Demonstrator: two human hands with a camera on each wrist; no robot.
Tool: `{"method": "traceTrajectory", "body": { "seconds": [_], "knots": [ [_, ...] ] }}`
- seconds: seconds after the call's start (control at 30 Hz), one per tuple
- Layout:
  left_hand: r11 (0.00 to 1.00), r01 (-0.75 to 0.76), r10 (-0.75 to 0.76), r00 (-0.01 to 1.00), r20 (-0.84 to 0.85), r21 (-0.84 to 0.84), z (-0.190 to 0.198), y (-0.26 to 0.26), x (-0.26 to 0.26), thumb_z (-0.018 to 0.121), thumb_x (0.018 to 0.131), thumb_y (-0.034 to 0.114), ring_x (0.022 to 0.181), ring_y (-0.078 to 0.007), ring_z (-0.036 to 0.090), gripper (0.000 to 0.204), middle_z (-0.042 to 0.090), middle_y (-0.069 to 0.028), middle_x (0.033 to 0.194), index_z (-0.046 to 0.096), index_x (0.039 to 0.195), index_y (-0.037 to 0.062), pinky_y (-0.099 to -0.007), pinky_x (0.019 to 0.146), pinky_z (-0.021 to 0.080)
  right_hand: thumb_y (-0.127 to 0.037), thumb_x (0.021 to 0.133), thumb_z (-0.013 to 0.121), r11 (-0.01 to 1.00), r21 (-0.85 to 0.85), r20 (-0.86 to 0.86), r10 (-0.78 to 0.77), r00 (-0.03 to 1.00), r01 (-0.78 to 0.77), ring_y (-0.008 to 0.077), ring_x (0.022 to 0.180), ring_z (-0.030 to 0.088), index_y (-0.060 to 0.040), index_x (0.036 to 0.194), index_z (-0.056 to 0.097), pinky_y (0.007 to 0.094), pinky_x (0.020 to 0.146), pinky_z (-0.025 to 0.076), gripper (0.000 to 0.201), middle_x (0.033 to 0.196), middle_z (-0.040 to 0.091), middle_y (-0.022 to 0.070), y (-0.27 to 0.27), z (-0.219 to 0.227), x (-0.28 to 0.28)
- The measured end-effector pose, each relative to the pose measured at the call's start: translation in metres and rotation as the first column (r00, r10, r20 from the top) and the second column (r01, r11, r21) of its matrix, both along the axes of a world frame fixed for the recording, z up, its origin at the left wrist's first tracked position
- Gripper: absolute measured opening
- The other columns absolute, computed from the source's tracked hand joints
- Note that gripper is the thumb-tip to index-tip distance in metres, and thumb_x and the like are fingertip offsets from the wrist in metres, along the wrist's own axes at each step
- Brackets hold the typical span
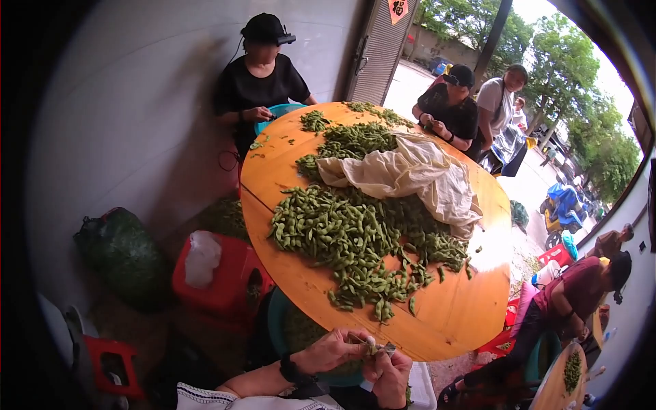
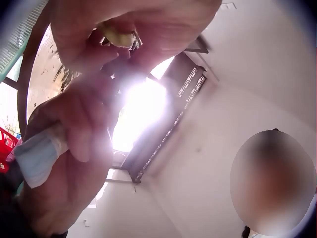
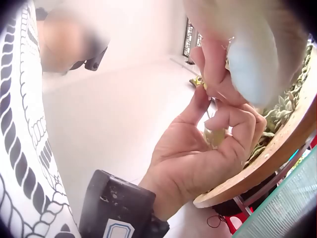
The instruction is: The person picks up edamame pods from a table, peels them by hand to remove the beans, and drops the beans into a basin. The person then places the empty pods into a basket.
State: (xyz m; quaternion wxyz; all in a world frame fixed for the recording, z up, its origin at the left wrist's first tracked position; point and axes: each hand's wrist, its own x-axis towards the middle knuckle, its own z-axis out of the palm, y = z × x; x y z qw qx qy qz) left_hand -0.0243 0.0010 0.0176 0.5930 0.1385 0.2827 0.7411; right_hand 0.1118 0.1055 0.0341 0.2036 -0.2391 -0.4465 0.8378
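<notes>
Both hands meet close together at the near edge of the round wooden table. My left hand, with a dark band at its wrist, curls its fingers round a pale green soybean pod. My right hand has bent fingers that pinch at the left fingertips, where a small yellow-green bit shows. A pale blue wrap covers one finger of the right hand. Just beyond the hands lies a large heap of green soybean pods, partly under a cream cloth.
Two people in black caps work at the table's far side. A red stool and a stuffed dark green bag stand at the left. A teal basin sits below the table edge. At right, a person in maroon bends by another table.
</notes>
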Motion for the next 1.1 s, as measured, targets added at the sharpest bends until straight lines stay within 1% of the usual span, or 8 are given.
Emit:
{"method": "traceTrajectory", "body": {
  "seconds": [0.07,0.17,0.5,0.63,0.77,0.97,1.03,1.1],
  "knots": [
    [0.991,0.039,-0.026,0.994,-0.104,0.127,-0.02,0.002,0.0,0.063,0.095,0.008,0.092,-0.0133,0.066,0.019,0.068,-0.0071,0.103,0.062,0.111,-0.0003,-0.0254,0.083,0.053,-0.01,0.094,0.062,1.0,-0.003,0.02,-0.011,1.0,0.011,0.0157,0.046,0.045,-0.0019,0.08,0.06,0.0264,0.046,0.038,0.017,0.059,0.051,0.0026,-0.005,0.005,0.0],
    [0.999,0.033,-0.032,0.999,-0.014,0.032,-0.007,-0.001,0.003,0.061,0.092,0.004,0.089,-0.0081,0.06,0.012,0.063,0.0005,0.096,0.065,0.102,0.0058,-0.0189,0.076,0.045,-0.014,0.099,0.059,0.987,0.147,0.025,-0.069,0.997,0.065,0.0078,0.045,0.044,-0.0019,0.083,0.063,0.0216,0.044,0.036,0.02,0.059,0.051,-0.0021,-0.013,0.011,-0.005],
    [0.988,0.018,-0.034,0.994,0.106,0.152,-0.019,-0.005,0.0,0.061,0.094,0.004,0.095,-0.0153,0.066,0.018,0.067,-0.0065,0.104,0.061,0.112,0.0006,-0.0274,0.086,0.052,-0.005,0.093,0.063,0.978,0.208,0.046,-0.003,0.999,-0.007,0.0118,0.05,0.053,0.0047,0.098,0.065,0.0229,0.045,0.038,0.011,0.07,0.062,0.0058,-0.009,0.006,-0.004],
    [0.999,-0.027,0.031,0.956,-0.29,0.017,0.005,-0.009,-0.005,0.06,0.091,-0.001,0.098,-0.01,0.06,0.015,0.062,-0.0001,0.1,0.064,0.105,0.0034,-0.0253,0.086,0.049,-0.004,0.091,0.064,0.979,0.199,0.005,0.046,0.999,-0.046,0.0125,0.049,0.054,0.006,0.088,0.064,0.0232,0.044,0.038,0.01,0.067,0.06,0.0055,-0.002,0.002,-0.007],
    [0.972,-0.222,0.107,0.718,-0.688,-0.08,0.002,-0.011,-0.01,0.066,0.087,-0.002,0.098,-0.0094,0.061,0.022,0.065,-0.0009,0.1,0.064,0.109,0.0008,-0.0256,0.087,0.049,-0.002,0.091,0.063,0.94,0.33,0.124,0.05,0.991,-0.089,0.0086,0.048,0.049,0.0007,0.081,0.063,0.0225,0.043,0.036,0.01,0.064,0.058,0.0021,0.001,0.001,-0.01],
    [0.971,-0.208,0.077,0.736,-0.673,-0.117,0.013,-0.015,-0.013,0.061,0.081,-0.012,0.104,-0.0108,0.059,0.026,0.061,-0.003,0.11,0.066,0.104,-0.0004,-0.0247,0.091,0.047,-0.005,0.091,0.065,0.84,0.541,0.111,-0.022,0.994,-0.042,0.0052,0.049,0.052,0.0006,0.095,0.068,0.0215,0.045,0.039,0.008,0.059,0.058,-0.001,-0.005,-0.001,-0.017],
    [0.957,-0.247,0.054,0.661,-0.749,-0.149,0.016,-0.016,-0.015,0.061,0.083,-0.012,0.102,-0.011,0.06,0.024,0.062,-0.0028,0.109,0.067,0.103,-0.0007,-0.0243,0.09,0.047,-0.005,0.091,0.065,0.737,0.672,0.126,-0.02,0.992,-0.07,0.0051,0.048,0.052,0.0001,0.098,0.068,0.0217,0.044,0.039,0.009,0.059,0.058,-0.0015,-0.004,0.0,-0.017],
    [0.968,-0.205,0.018,0.623,-0.782,-0.141,0.015,-0.018,-0.019,0.06,0.087,-0.009,0.101,-0.0115,0.061,0.026,0.062,-0.0041,0.109,0.064,0.111,-0.0013,-0.0252,0.09,0.049,-0.004,0.09,0.065,0.772,0.632,0.129,-0.014,0.991,-0.071,0.0044,0.047,0.051,0.0001,0.097,0.069,0.0214,0.043,0.038,0.009,0.058,0.057,-0.0017,-0.002,-0.002,-0.016]
  ]
}}
